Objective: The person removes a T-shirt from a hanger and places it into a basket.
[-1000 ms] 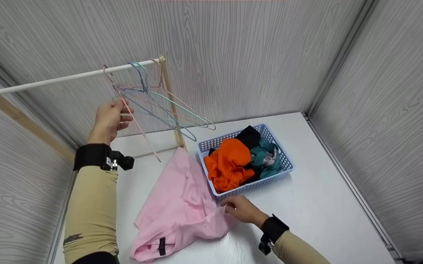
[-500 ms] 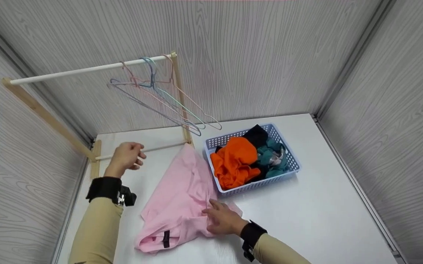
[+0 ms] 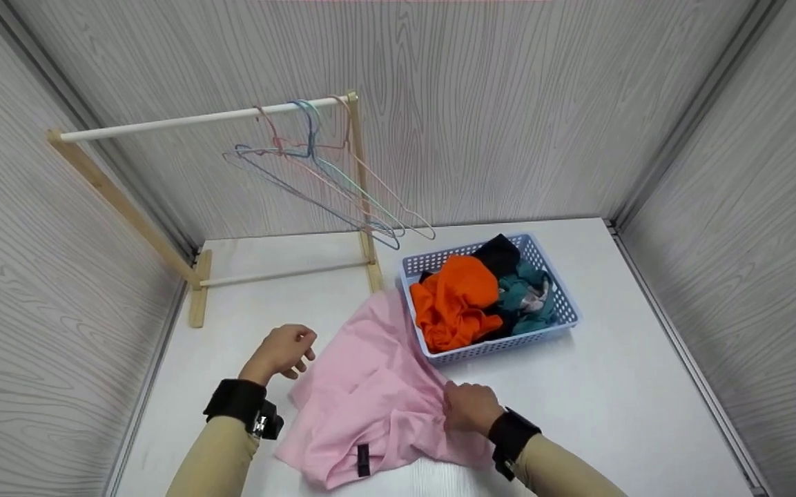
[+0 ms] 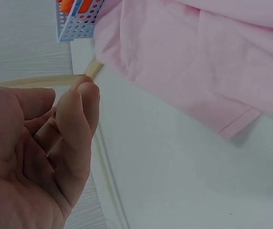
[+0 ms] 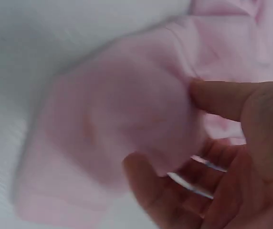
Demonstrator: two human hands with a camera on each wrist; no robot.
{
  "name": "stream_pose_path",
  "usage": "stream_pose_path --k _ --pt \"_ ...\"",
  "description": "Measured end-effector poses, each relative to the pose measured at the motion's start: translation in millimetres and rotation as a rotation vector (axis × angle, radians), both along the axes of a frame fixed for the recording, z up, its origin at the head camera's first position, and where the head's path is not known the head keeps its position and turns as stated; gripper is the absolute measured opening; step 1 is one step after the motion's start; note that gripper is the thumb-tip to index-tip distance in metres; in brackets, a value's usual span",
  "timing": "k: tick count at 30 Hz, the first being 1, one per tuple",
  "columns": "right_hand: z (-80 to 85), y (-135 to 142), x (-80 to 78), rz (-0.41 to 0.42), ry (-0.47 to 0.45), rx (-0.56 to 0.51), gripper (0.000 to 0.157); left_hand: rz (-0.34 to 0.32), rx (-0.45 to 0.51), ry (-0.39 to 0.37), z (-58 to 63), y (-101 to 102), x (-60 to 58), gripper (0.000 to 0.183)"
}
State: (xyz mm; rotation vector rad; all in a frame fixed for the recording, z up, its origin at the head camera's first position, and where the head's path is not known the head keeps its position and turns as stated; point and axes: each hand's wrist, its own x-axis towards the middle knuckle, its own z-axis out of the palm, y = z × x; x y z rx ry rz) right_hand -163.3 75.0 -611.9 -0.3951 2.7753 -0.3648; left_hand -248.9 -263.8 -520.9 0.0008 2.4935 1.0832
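Note:
A pink shirt (image 3: 377,386) lies crumpled on the white table, its black label (image 3: 363,460) near the front edge. My right hand (image 3: 472,407) grips the cloth along the shirt's right side. In the right wrist view, the thumb (image 5: 217,98) touches the fabric, and a blurred pink sleeve (image 5: 79,143) spreads beyond the fingers. To the shirt's left, my left hand (image 3: 284,351) hovers with loosely bent fingers and nothing in them. The left wrist view shows that hand (image 4: 46,152) beside a flat pink hem.
A blue basket (image 3: 501,348) of orange, black and teal clothes stands right behind the shirt. At the back left is a rack with a white rail (image 3: 163,125). Several wire hangers (image 3: 311,155) hang at its right end. Grey panels enclose the table.
My left hand has come away from a hanger and down beside the shirt. My right hand moved onto the shirt, then right with its cloth, and the shirt shifted and spread.

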Motion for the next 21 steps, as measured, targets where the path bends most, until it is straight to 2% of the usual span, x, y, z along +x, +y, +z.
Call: stream_pose_path --k 3,6,8,10,13,16,19,21 --pt "6.7 -19 -5.2 0.061 0.042 0.056 0.062 -0.004 0.004 -0.013 -2.4 1 3.5 0.033" --pt "-1.0 -39 -8.7 0.211 0.108 0.144 0.094 -0.015 0.01 -0.024 -4.2 1 6.2 0.033" --pt "-11.1 -49 -9.5 0.3 0.164 0.193 0.104 -0.022 0.01 -0.028 -5.4 2 7.8 0.033" --pt "-22.4 -56 -9.8 0.353 0.221 0.228 0.106 -0.031 0.017 -0.039 -6.2 1 9.9 0.033" --pt "-35.3 -60 -11.6 0.369 0.268 0.237 0.092 -0.039 0.034 -0.061 -5.8 0 13.4 0.034" --pt "-42.3 -61 -14.6 0.334 0.297 0.18 0.063 -0.044 0.046 -0.08 -4.0 -3 15.5 0.035" --pt "-38.6 -58 -19.6 0.298 0.284 0.082 0.031 -0.035 0.057 -0.094 -2.2 -5 16.9 0.035" --pt "-30.8 -55 -25.7 0.267 0.24 0.0 0.019 -0.03 0.076 -0.105 -1.6 -5 18.1 0.036"
